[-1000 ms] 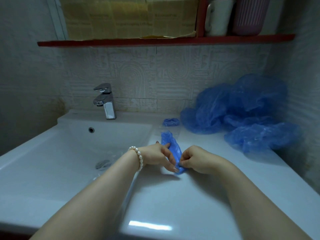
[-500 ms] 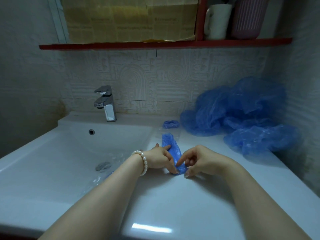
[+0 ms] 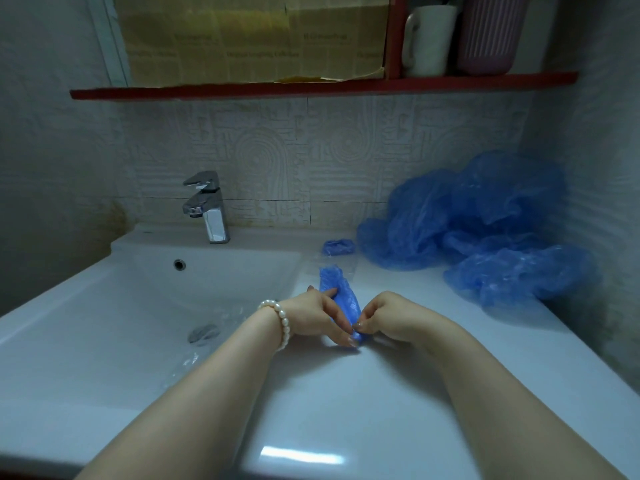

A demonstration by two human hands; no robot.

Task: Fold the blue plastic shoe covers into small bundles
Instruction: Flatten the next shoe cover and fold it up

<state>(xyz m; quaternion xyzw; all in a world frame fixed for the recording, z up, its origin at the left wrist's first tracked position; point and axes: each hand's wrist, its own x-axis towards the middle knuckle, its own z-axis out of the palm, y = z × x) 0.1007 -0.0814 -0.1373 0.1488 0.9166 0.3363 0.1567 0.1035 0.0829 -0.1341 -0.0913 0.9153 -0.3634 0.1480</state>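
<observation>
The flattened shoe cover [image 3: 337,294] runs from centre frame toward upper left, its near end pinched between left hand [image 3: 317,315] and right hand [image 3: 384,317].

Basin [image 3: 104,323] at left, counter [image 3: 346,393] at right. Faucet [image 3: 207,209] on far rim of basin. Shoe cover [image 3: 341,299] on counter just right of basin edge, left hand [image 3: 318,317] and right hand [image 3: 388,317] on its near end. Small bundle [image 3: 338,246] beyond it. Pile of shoe covers [image 3: 485,230] far right against wall. Shelf [image 3: 311,88] above, mug [image 3: 429,39] on its right part.
</observation>
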